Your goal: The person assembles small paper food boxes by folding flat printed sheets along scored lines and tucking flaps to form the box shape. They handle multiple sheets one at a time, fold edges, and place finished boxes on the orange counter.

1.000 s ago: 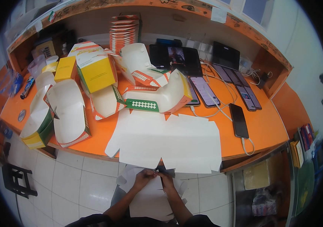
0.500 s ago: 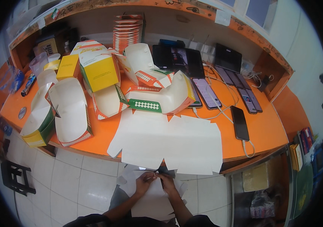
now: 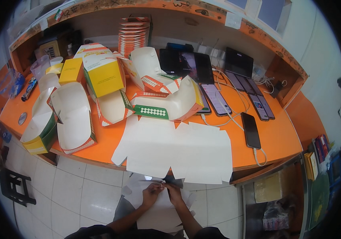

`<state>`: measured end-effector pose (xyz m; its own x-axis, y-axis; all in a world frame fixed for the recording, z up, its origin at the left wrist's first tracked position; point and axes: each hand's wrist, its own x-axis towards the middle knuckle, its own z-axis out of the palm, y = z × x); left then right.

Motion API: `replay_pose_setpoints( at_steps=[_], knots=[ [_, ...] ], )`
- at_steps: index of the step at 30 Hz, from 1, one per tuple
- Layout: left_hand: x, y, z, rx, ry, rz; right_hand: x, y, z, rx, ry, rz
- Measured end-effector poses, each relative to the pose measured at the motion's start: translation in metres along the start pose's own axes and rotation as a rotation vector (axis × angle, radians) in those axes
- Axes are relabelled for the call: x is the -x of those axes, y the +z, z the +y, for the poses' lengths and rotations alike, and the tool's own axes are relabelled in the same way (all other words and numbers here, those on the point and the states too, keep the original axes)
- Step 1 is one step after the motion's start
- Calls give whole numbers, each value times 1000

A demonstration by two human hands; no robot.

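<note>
My left hand (image 3: 152, 194) and my right hand (image 3: 173, 194) meet above my lap, with fingertips pinched together. Whatever lies between the fingers is too small to make out. Under the hands, white card sheets (image 3: 148, 217) rest across my lap. Just beyond, a flat unfolded white carton blank (image 3: 174, 149) lies on the orange desk (image 3: 274, 147), its notched near edge overhanging the front.
Folded open food cartons (image 3: 74, 119) crowd the desk's left half, beside a yellow box (image 3: 71, 71). A stack of cartons (image 3: 133, 36) stands behind. Phones, including a black phone (image 3: 251, 130), lie at the right among white charging cables (image 3: 234, 89). A black stool (image 3: 17, 186) stands at left.
The whole view has shifted very slightly. Both hands stay together over my lap, with only small finger movement; the cartons and phones keep their places.
</note>
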<state>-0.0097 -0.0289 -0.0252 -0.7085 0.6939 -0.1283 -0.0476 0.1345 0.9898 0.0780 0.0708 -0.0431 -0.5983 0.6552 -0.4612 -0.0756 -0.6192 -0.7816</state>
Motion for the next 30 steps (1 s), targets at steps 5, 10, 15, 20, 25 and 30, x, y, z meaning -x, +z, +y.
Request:
replay_pose_setpoints(
  at_steps=[5,10,15,20,25,30],
  knots=[
    [-4,2,-5,82,123,67,4,2,-7,28,52,-38],
    [-2,-2,-7,61,99,-41,4,3,-1,18,20,65],
    [1,-1,-1,55,152,-16,3,3,-2,-6,23,63],
    [1,-1,-2,43,130,13,4,0,-6,4,5,-89],
    [-1,-2,-10,70,154,17,-4,-8,2,80,55,-104],
    [-4,-3,-14,65,128,16,-6,-13,7,260,111,-10]
  ],
)
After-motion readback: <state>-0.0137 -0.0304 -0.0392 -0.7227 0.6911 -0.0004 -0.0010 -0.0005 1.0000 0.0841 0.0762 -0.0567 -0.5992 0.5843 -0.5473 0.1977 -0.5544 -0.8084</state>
